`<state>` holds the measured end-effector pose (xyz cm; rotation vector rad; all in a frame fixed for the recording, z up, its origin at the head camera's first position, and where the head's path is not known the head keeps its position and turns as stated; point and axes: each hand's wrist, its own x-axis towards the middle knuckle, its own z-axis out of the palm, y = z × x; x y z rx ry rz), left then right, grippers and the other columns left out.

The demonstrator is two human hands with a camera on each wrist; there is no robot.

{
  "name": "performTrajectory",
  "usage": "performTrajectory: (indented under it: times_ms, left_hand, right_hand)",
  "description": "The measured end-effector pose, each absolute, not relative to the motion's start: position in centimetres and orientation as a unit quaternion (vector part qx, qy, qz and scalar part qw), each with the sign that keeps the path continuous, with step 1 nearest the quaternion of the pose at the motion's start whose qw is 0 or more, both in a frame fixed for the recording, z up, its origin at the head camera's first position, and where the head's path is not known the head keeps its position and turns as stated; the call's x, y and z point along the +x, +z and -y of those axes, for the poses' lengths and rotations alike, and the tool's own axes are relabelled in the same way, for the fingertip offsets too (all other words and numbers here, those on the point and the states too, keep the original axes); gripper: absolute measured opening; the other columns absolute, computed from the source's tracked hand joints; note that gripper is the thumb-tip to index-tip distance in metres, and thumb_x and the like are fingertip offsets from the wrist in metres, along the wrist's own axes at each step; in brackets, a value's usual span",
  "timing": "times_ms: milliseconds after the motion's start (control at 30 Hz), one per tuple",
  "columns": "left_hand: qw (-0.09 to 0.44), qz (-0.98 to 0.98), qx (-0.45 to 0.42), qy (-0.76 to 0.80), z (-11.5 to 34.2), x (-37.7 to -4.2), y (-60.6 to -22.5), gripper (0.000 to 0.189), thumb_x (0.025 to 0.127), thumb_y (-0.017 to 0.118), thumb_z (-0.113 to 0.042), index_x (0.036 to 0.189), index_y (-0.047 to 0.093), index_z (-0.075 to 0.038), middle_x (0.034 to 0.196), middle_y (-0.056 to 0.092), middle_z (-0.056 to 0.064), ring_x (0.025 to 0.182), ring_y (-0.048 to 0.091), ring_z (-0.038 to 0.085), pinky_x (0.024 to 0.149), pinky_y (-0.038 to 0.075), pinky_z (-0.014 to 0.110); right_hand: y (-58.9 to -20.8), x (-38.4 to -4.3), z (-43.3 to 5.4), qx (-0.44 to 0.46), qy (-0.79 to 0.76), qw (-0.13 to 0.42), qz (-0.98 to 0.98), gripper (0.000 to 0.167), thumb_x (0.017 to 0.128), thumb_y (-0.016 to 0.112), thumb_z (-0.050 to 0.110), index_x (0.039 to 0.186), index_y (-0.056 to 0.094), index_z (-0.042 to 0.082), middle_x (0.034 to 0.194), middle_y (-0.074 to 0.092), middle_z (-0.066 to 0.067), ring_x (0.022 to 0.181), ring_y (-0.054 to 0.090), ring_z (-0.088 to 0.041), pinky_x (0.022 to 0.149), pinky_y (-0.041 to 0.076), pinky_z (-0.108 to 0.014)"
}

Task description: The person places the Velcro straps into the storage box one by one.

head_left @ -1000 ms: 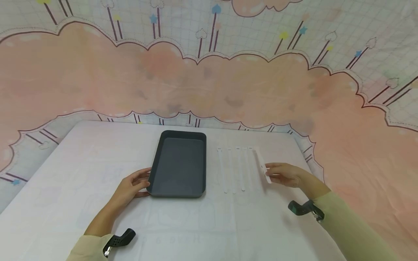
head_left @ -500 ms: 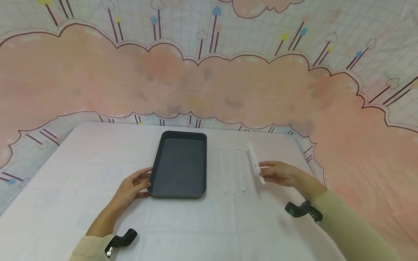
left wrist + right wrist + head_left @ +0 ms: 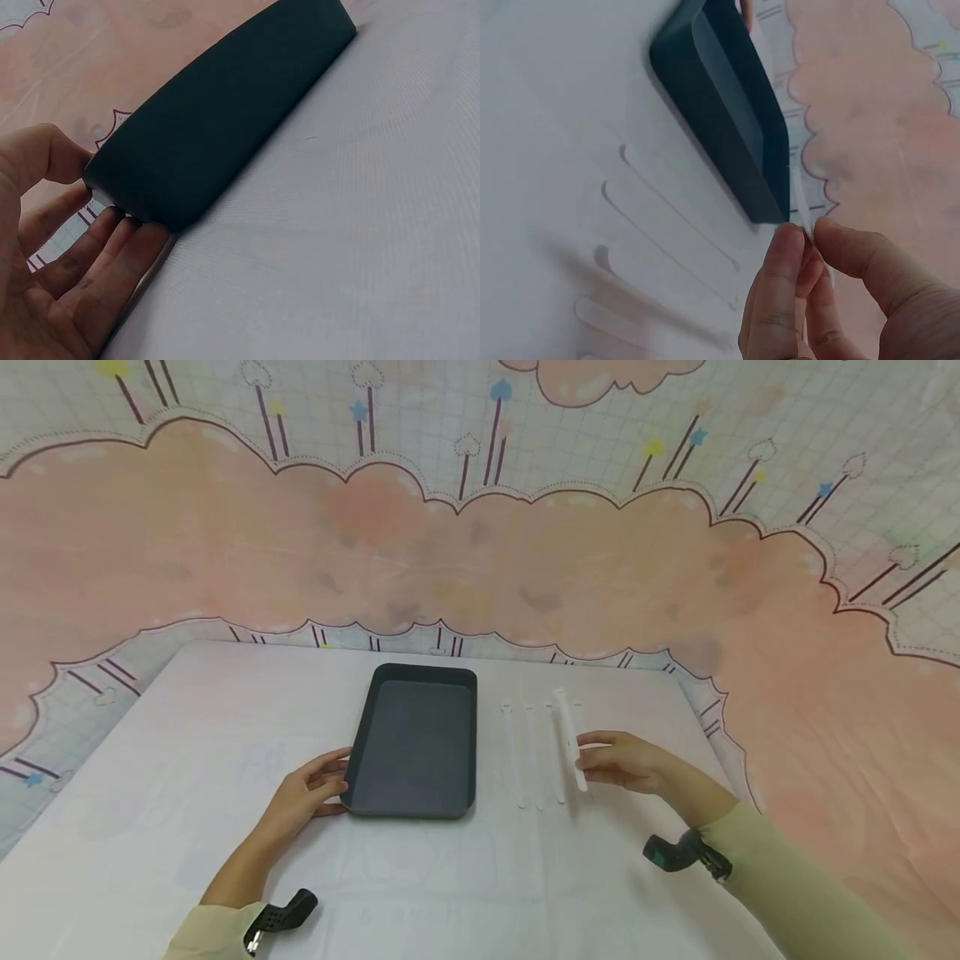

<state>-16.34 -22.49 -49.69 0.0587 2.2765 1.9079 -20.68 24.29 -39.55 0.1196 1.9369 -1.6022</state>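
Note:
A dark grey rectangular tray [image 3: 420, 743] lies on the table left of several slim white sticks [image 3: 534, 752], which are laid out side by side. My left hand [image 3: 307, 789] holds the tray's left side near its front corner; in the left wrist view the fingers [image 3: 127, 262] lie against the outer wall [image 3: 217, 112], one fingertip at the rim. Between thumb and fingers my right hand [image 3: 622, 762] pinches another white stick [image 3: 567, 735], raised at a slant over the right part of the row. Its lower portion is partly hidden by the fingers in the right wrist view.
The white-covered table [image 3: 420, 893] ends at the back against a cloth [image 3: 450, 560] printed with pink clouds and candles. Each wrist carries a black camera mount [image 3: 281, 914]. The tray's raised wall [image 3: 705, 142] stands between the sticks and the left hand.
My right hand has moved left with the pinched stick, from beyond the row's right end to over its right part. The left hand and the tray stay in place.

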Motion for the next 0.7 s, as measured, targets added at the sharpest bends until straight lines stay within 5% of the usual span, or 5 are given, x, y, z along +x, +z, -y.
performTrajectory:
  times_ms: [700]
  left_hand:
    - [0.083,-0.766,0.009,0.637,22.4,-16.3,-49.6,0.055,0.096,0.057,-0.008,0.149,0.04,-0.005,0.142,0.044,0.027,0.099,0.06,0.004,0.077,0.059,0.031]
  right_hand:
    - [-39.7,-20.0,-20.5,0.033,-0.618,0.298,-0.727,0.05,0.095,0.059,0.006,0.138,0.04,-0.011,0.107,0.059,-0.014,0.085,0.064,-0.016,0.078,0.059,-0.026]
